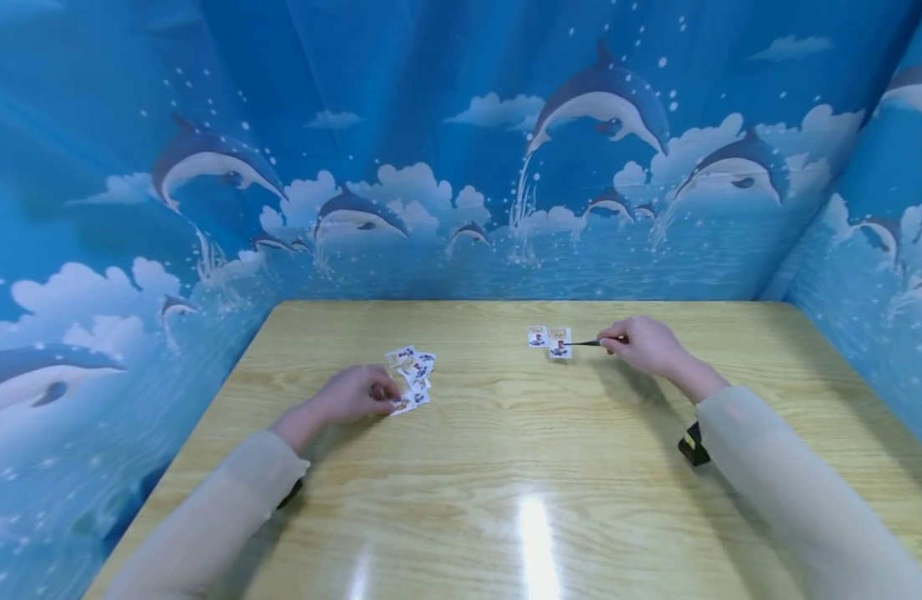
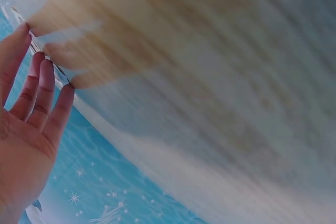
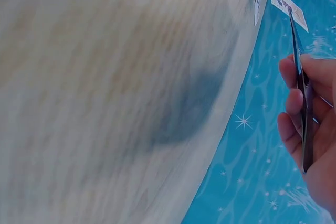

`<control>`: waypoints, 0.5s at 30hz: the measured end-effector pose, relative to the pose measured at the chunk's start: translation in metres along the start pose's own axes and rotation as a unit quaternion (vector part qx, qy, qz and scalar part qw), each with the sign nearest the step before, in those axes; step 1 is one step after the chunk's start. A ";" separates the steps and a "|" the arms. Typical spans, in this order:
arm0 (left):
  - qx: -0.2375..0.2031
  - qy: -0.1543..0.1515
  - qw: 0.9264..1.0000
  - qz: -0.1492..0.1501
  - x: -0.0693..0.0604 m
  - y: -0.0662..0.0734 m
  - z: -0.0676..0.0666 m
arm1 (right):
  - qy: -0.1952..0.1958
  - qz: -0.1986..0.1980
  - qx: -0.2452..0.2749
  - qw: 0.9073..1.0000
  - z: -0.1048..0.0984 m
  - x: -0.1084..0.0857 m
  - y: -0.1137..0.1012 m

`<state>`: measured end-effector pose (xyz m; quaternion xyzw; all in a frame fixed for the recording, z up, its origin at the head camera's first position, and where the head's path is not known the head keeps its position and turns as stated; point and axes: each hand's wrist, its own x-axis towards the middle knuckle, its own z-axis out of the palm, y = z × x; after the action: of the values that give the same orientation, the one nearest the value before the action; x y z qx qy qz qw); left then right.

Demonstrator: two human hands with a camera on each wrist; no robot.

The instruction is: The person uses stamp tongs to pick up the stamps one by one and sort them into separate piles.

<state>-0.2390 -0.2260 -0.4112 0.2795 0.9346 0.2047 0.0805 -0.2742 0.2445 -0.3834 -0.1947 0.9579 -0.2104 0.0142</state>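
Observation:
Dark tweezers (image 1: 583,342) lie in the grip of my right hand (image 1: 647,345), between thumb and fingers. Their tips hold a small white printed card (image 1: 561,351), which appears raised off the table in the right wrist view. Just left of it, a similar card (image 1: 538,337) lies flat. My left hand (image 1: 356,392) rests its fingertips at the near-left edge of a loose, overlapping pile of such cards (image 1: 418,369). In the left wrist view its fingers (image 2: 59,114) are fairly straight, and the cards show only as thin slivers.
Both hands work over a wooden table (image 1: 461,467). A blue curtain (image 1: 431,167) with dolphins hangs behind its far edge and along the sides. A black strap piece (image 1: 694,446) shows below the right sleeve.

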 end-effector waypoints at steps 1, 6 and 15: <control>-0.001 0.000 1.000 -0.004 0.000 0.000 0.000 | -0.002 0.000 -0.001 1.000 0.000 0.004 0.001; 0.000 0.001 1.000 -0.009 0.000 0.002 0.000 | -0.005 0.003 -0.013 1.000 0.002 0.020 0.005; 0.007 0.000 1.000 -0.014 -0.002 0.004 0.000 | -0.014 -0.009 -0.037 0.999 0.013 0.031 0.008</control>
<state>-0.2355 -0.2241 -0.4096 0.2666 0.9400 0.1967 0.0814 -0.3040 0.2339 -0.3966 -0.2064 0.9630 -0.1725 0.0183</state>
